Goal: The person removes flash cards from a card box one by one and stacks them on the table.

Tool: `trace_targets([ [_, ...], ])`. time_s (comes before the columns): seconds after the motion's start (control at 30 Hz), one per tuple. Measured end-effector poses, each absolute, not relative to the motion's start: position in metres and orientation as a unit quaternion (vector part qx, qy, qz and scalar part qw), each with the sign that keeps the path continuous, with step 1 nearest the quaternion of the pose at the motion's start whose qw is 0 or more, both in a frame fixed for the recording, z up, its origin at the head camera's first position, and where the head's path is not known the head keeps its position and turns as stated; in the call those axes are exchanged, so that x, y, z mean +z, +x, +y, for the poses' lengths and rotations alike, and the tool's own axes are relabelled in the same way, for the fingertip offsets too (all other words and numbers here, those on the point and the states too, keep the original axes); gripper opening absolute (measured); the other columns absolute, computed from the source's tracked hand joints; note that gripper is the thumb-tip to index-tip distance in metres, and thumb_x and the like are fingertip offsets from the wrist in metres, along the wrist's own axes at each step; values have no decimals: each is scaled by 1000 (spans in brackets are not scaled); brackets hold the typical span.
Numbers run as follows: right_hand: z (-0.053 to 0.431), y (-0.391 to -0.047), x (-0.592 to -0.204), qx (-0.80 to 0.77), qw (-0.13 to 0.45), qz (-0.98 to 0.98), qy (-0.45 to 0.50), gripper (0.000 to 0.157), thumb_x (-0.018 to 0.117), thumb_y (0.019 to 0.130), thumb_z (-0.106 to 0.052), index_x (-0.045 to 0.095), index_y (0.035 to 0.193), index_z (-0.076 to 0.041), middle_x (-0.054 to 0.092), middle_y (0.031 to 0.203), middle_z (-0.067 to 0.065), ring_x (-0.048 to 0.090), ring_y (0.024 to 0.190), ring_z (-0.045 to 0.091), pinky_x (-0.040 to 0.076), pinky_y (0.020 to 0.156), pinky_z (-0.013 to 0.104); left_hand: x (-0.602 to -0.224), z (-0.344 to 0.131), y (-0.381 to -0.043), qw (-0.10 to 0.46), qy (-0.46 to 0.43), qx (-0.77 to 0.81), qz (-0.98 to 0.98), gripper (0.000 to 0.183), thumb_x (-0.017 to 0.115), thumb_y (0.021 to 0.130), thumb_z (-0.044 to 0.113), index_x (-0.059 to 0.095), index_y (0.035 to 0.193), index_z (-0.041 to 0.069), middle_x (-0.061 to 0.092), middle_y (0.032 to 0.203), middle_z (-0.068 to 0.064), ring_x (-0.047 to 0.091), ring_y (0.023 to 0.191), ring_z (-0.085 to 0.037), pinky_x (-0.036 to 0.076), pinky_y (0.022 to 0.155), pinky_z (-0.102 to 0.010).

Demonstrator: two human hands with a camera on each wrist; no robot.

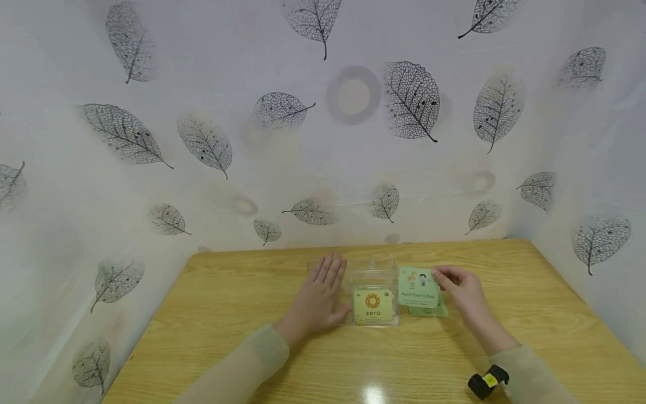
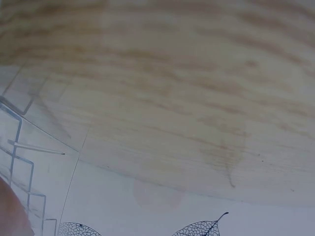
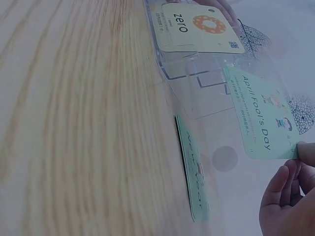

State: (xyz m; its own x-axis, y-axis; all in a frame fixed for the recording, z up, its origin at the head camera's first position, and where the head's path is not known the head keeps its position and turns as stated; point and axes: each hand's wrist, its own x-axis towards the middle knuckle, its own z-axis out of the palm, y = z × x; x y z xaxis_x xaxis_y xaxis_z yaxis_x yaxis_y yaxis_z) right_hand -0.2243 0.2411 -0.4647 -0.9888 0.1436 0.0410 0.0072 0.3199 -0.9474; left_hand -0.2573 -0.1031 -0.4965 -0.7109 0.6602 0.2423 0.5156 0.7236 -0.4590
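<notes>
My right hand (image 1: pixel 464 295) pinches a light green flash card (image 1: pixel 418 293) by its upper right corner, between thumb and fingers. In the right wrist view this card reads "April Fool's Day" and is held off the table. Under it lies a small stack of green cards (image 3: pixel 193 172), the top one marked "New Year". To its left stands a clear plastic card holder (image 1: pixel 372 275) with a yellow "zero" card (image 1: pixel 373 310) in one section. My left hand (image 1: pixel 320 297) rests with straight fingers on the holder's left part; the left wrist view catches only an edge of it.
The wooden table (image 1: pixel 227 320) carries all of this. Behind and at both sides hangs a white curtain (image 1: pixel 272 163) printed with dark leaves. A black wrist device (image 1: pixel 488 381) with a yellow label sits at the right sleeve.
</notes>
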Motion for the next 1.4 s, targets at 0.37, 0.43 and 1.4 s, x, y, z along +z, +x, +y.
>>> trace_targets([
  [0.37, 252, -225, -471, 569, 54, -819, -56, 39, 64, 107, -19, 66, 128, 14, 64, 85, -26, 58, 81, -4, 57, 74, 17, -499, -103, -257, 216, -331, 172, -902, 103, 40, 100, 75, 23, 167, -2, 24, 176, -20, 25, 164, -36, 23, 135, -45],
  [0.43, 254, -225, -472, 565, 51, -821, -58, 40, 65, 107, -20, 66, 128, 14, 65, 86, -26, 58, 81, -5, 57, 74, 17, -499, -104, -258, 222, -334, 166, -901, 103, 42, 100, 74, 24, 167, -2, 27, 175, -20, 27, 163, -37, 24, 134, -45],
  [1.4, 263, -233, -483, 538, 9, -837, -94, 39, 64, 107, -20, 67, 129, 12, 68, 96, -10, 55, 83, -4, 56, 71, 14, -498, -104, -258, 212, -332, 164, -905, 102, 40, 102, 73, 20, 168, -2, 24, 176, -20, 24, 164, -37, 23, 135, -45],
])
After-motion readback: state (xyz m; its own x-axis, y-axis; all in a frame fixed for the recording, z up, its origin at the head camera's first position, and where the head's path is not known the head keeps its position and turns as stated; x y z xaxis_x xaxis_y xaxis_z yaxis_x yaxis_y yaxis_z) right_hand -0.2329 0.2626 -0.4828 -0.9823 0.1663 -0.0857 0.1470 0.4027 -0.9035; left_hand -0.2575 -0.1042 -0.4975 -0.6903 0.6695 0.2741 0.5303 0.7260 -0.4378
